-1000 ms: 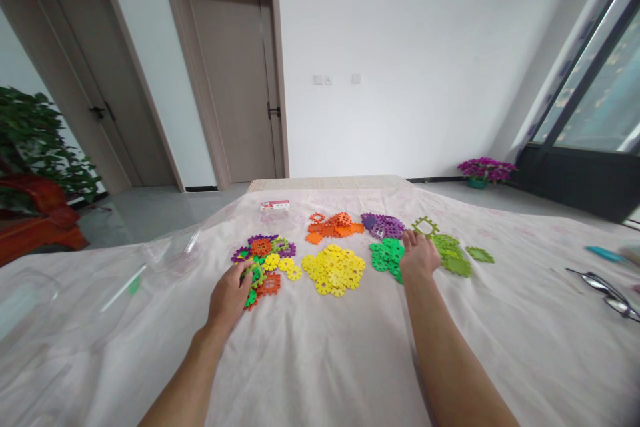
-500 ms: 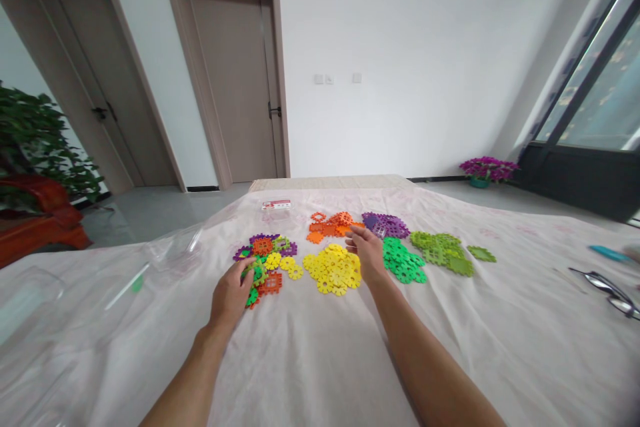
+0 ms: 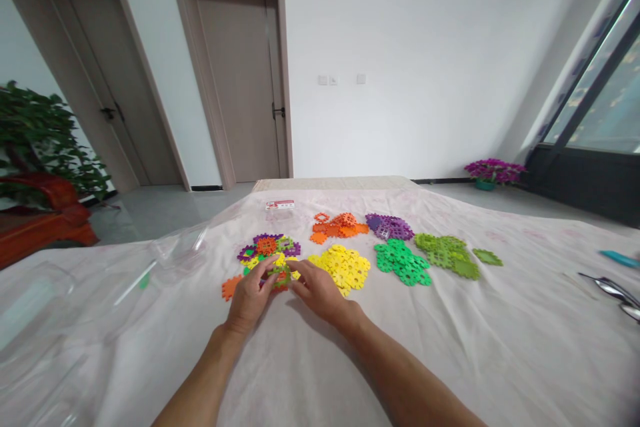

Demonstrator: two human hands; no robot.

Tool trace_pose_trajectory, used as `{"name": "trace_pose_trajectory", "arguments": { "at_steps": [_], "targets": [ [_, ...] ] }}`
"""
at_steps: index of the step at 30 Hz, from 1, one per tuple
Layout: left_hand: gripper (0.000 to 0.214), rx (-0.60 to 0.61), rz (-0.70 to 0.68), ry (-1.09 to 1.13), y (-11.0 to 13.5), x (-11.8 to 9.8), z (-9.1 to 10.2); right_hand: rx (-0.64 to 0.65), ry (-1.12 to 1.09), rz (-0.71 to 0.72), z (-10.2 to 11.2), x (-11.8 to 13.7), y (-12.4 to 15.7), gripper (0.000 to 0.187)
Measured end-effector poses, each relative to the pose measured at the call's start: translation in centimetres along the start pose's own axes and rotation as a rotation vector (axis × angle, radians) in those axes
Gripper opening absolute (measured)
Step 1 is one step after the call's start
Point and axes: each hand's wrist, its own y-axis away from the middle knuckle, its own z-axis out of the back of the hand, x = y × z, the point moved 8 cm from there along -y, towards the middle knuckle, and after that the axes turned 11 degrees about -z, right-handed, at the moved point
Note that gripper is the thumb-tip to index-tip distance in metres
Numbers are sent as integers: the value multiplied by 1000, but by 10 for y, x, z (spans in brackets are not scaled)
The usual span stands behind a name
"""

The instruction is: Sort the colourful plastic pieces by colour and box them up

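Flat plastic snap-together pieces lie in heaps on a pale cloth. My left hand and my right hand meet at the near edge of the mixed-colour heap. Both pinch a small olive-green piece between their fingertips. One orange piece lies apart, left of my left hand. Sorted heaps lie beyond: yellow, orange, purple, bright green and olive green.
A clear plastic bag and clear containers lie at the left. A small red-and-white box sits at the far edge. Glasses and a teal object lie at the right.
My right hand has come left from the green heaps across the yellow heap to the mixed heap, and now joins my left hand on an olive-green piece. An orange piece now lies apart at the left.
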Motion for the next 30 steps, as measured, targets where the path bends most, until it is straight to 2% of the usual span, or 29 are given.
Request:
{"name": "trace_pose_trajectory", "arguments": {
  "at_steps": [4,8,10,13,18,21,23,26,28,30],
  "targets": [
    [34,48,-23,41,1,-8,-10,-9,-1,-26,2,-6,-3,30],
    [35,104,-31,64,3,-12,-18,-10,6,-25,4,-9,-6,15],
    [36,120,-7,35,3,-10,-18,-56,-7,-55,13,-15,-9,12],
    [37,83,29,-65,2,2,-8,-170,-68,-145,35,-36,-15,12],
    [35,-20,77,-306,2,22,16,-476,-297,-349,90,-98,-19,18],
    [34,-6,107,-464,2,26,21,-708,-617,-439,130,-140,-7,25],
    [34,30,135,-547,3,28,21,-919,-881,-463,159,-167,9,26],
    [35,76,178,-628,5,30,19,-1262,-1232,-470,195,-202,41,17],
    [36,110,203,-660,6,34,17,-1334,-1294,-575,205,-218,54,14],
    [36,143,228,-677,7,37,15,-1306,-1298,-669,205,-227,58,19]
  ]
}}
